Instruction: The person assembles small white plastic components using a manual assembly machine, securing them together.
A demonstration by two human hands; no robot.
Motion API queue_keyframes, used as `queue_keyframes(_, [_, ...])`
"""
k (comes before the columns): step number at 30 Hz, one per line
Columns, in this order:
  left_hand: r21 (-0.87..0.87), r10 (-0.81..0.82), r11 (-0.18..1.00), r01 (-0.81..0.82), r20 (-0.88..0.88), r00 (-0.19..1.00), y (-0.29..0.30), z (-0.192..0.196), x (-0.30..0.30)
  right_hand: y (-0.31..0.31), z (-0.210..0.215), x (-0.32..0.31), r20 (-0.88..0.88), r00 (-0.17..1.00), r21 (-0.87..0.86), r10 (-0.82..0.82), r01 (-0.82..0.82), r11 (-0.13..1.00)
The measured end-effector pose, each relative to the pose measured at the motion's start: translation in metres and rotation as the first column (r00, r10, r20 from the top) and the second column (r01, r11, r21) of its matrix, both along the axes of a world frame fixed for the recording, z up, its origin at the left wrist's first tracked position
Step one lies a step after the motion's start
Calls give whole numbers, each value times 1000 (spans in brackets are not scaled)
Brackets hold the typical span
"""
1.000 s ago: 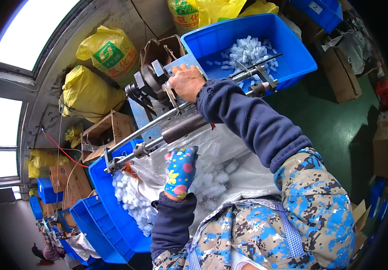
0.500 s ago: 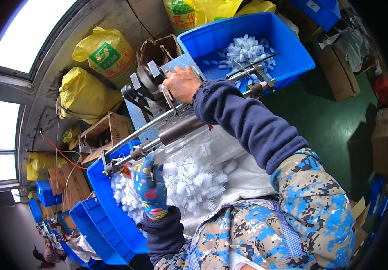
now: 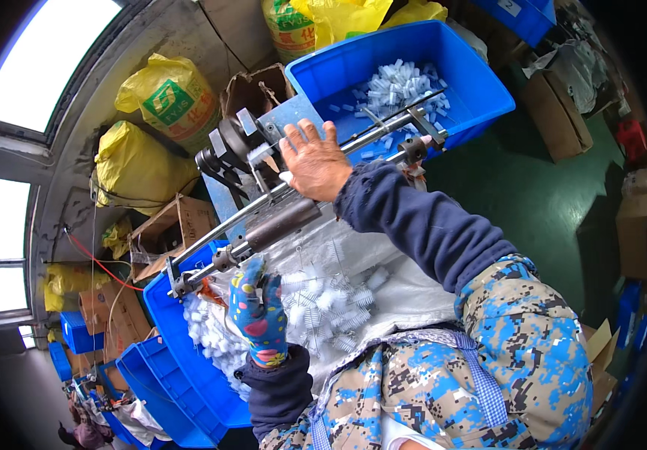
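My bare right hand point(image 3: 317, 163) is over a metal bench machine point(image 3: 237, 142), palm down with its fingers spread. A small white bit shows at its thumb tip. Just below that hand runs a dark cylinder point(image 3: 284, 227) alongside long steel rods point(image 3: 226, 223). My left hand point(image 3: 260, 315), in a blue glove with coloured dots, is raised beside the rods' near left end. Its fingers are drawn together around something small and pale, mostly hidden. Right of it, a heap of small white bristly pieces with thin wires point(image 3: 327, 296) lies on a white sheet point(image 3: 406, 289) across my lap.
Behind the machine, a blue bin point(image 3: 316, 79) holds short whitish pieces point(image 3: 406, 86). Another blue bin point(image 3: 207, 390) at left holds more white bristly pieces point(image 3: 215, 334). Yellow sacks point(image 3: 143, 161) and cardboard boxes point(image 3: 173, 225) line the wall. A carton point(image 3: 556, 116) stands on the green floor at right.
My right hand has come away from the machine's top toward the right and nearer to me, its curled fingers now spread. The left hand has shifted slightly to the right.
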State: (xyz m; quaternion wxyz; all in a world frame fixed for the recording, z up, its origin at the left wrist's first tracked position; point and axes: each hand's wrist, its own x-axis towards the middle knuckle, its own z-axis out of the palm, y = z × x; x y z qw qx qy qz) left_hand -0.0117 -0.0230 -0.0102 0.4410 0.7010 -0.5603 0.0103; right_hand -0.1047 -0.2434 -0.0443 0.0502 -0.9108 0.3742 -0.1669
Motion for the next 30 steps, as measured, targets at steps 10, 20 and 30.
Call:
queue_keyframes(10, [-48,29,998,-29,-2,1000,10,-5,14,1,7,2,-114,992,25,44,-41,999])
queue_keyframes(20, [-49,-2,999,3,28,1000,-12,-5,2,-54,19,-11,-98,995,44,-28,33,998])
queue_keyframes(30, [-132,2,991,-26,-177,984,-10,-8,6,-34,25,-64,406,825,-122,393,-377,918])
